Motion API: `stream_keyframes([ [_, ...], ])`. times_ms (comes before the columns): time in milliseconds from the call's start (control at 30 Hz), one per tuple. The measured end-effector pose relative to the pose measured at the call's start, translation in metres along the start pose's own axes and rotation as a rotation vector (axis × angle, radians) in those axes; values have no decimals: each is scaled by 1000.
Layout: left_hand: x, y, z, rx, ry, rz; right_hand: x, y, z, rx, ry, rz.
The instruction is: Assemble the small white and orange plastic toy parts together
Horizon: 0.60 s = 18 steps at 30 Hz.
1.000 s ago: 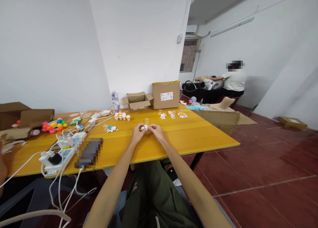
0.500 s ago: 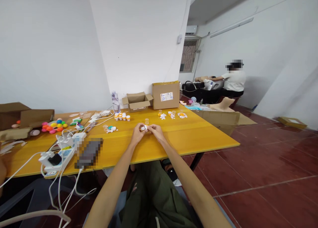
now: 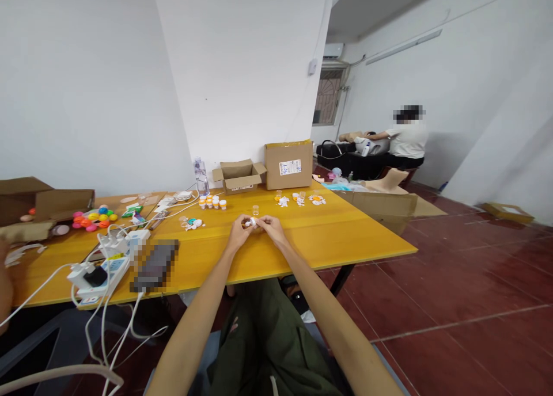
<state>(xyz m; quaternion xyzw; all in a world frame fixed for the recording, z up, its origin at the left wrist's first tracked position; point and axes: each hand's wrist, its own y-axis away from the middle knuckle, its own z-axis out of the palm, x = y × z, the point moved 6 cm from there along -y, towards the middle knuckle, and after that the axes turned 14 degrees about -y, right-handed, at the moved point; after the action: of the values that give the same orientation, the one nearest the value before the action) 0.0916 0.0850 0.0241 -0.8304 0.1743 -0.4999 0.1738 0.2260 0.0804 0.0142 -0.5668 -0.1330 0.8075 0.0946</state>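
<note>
My left hand (image 3: 239, 231) and my right hand (image 3: 272, 227) meet above the yellow table (image 3: 319, 232), fingers pinched together. Between their fingertips is a small white plastic piece (image 3: 253, 221), partly covered by the fingers; its exact kind is too small to make out. Just beyond the hands stands a small clear cup (image 3: 256, 209). Several little orange jars with white lids (image 3: 212, 203) are grouped farther left. Nearer on that side lies a pile of white and teal pieces (image 3: 194, 224). Small white and orange parts (image 3: 317, 200) are heaped at the back right.
An open cardboard box (image 3: 242, 183) and a taller carton (image 3: 288, 168) stand against the wall. To the left are a power strip (image 3: 103, 278) with cables, a blurred-out dark device (image 3: 155, 265) and coloured balls (image 3: 97, 217). Another person (image 3: 406, 140) sits at the back right.
The white piece has turned slightly between my fingers, and its dark markings show less. Both hands stay in nearly the same place. At the far left edge, another person's arm has moved.
</note>
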Motion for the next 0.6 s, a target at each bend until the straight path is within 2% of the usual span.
stream_keyframes([
  [233, -1, 0, -1, 17, -25, 24, 7, -2, -4, 16, 6, 28],
  [600, -2, 0, 0, 2, 19, -52, 6, -4, -4, -23, 20, -36],
])
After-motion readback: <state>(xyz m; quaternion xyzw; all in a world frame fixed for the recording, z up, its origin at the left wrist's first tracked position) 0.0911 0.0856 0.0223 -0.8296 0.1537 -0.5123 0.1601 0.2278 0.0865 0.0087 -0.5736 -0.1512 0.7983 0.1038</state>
